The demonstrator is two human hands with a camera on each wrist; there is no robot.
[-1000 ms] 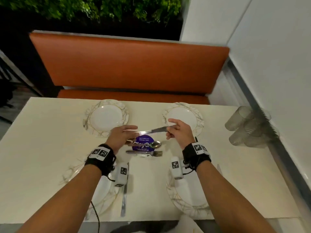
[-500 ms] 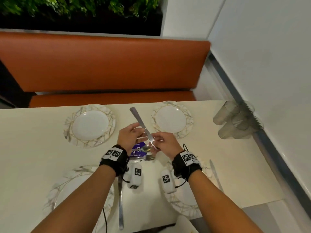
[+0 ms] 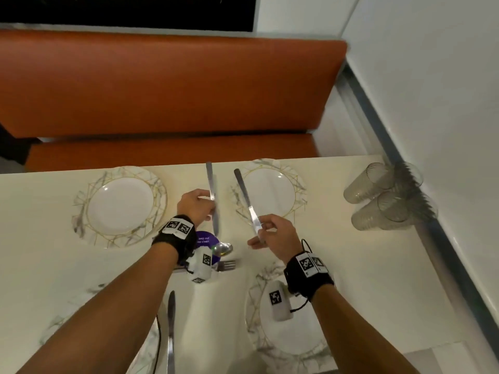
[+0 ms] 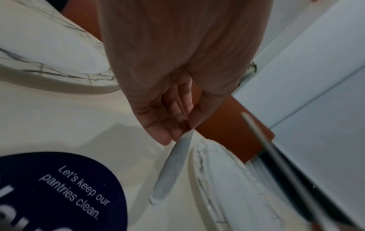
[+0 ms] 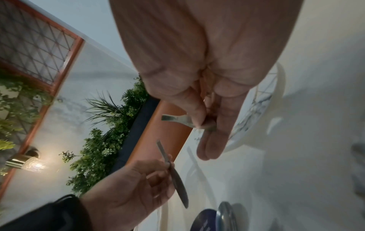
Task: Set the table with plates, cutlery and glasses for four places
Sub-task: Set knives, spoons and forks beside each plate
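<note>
The left hand is pinching one knife and the right hand another knife, both hovering between the two far plates. The thin, smooth steel is likely slipping from such light fingertip grips, possibly clattering onto the glossy marbled rims or pale surface.

A restaurant booth: orange bench, table, plant wall.
</note>
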